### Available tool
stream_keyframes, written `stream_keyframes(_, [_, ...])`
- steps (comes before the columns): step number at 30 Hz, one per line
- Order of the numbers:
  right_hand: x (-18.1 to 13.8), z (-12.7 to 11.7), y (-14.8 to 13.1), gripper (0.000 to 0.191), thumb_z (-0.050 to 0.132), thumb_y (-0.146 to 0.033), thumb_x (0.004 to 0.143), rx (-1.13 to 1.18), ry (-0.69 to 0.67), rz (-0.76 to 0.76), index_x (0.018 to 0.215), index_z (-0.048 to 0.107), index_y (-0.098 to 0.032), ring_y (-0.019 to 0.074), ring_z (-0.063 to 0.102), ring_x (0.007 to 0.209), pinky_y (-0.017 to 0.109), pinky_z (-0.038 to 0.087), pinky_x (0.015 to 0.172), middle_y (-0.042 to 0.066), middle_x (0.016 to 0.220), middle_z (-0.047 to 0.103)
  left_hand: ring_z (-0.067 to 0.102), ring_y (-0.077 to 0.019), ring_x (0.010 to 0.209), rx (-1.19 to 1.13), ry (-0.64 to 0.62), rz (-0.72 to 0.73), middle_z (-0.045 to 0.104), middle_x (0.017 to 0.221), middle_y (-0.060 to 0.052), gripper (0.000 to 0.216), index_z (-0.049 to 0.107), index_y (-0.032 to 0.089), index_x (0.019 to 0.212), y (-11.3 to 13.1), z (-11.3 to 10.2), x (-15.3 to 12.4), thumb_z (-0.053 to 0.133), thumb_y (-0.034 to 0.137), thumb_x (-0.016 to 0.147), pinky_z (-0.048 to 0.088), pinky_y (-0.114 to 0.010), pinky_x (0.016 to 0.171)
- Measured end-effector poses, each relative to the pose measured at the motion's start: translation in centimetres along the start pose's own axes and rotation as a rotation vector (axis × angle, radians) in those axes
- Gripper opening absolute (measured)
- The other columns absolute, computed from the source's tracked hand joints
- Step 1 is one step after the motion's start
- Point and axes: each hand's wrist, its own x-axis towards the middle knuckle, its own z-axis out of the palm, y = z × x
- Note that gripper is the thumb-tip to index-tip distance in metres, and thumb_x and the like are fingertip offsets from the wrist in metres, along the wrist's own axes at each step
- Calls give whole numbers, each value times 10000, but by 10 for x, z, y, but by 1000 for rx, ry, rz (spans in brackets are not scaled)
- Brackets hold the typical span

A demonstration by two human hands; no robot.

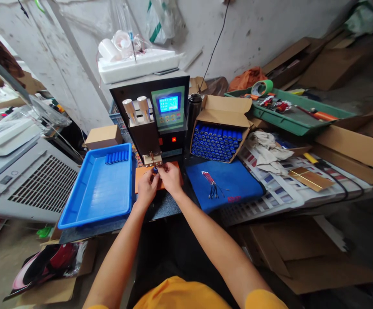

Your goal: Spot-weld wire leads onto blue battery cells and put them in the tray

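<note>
Both hands meet under the welding tips of a black spot welder (pixel 160 124). My left hand (pixel 147 185) and my right hand (pixel 171 177) are closed in a pinch on a small blue battery cell (pixel 155 170), held over an orange pad (pixel 140 177). Several finished blue cells (pixel 117 157) lie in a row at the far end of a blue tray (pixel 93 201) to the left. A cardboard box full of blue cells (pixel 217 141) stands open to the right of the welder.
A blue cloth (pixel 234 178) with a bundle of red wires (pixel 210 180) lies right of my hands. Behind it are a rag (pixel 268 150), a green tray of tools (pixel 289 113) and cardboard boxes (pixel 350 143). A grey vented unit (pixel 28 184) sits at the left.
</note>
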Motion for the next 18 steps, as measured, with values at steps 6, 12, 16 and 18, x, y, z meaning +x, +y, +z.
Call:
stream_keyframes(6, [2,0,1,192,602,-363,748,-12,4,2,656,546,-204,146,549,604,243,418,556,12,652,620,475,-116,548,1,-3,-11,529,620,25,204,633,178,993,1,-1,0,538,311,871,342,-233,548])
stream_keyframes(12, [2,1,3,202,589,-378,748,10,4,-8,663,554,-198,143,546,592,240,415,545,3,636,612,498,-112,586,41,5,-1,573,674,7,214,631,162,999,-3,0,0,532,311,881,374,-223,571])
stream_keyframes(16, [1,1,4,191,585,-373,757,15,-3,-17,676,563,-202,149,563,607,243,425,553,9,658,627,508,-120,599,54,2,0,583,679,0,234,641,166,1024,-4,0,0,542,317,875,392,-228,580])
stream_keyframes(18, [2,0,6,197,579,-378,767,2,-9,-27,678,562,-203,151,569,616,244,425,558,7,657,625,513,-120,592,48,0,-5,578,664,6,244,639,167,1031,-4,0,0,546,323,868,394,-226,575])
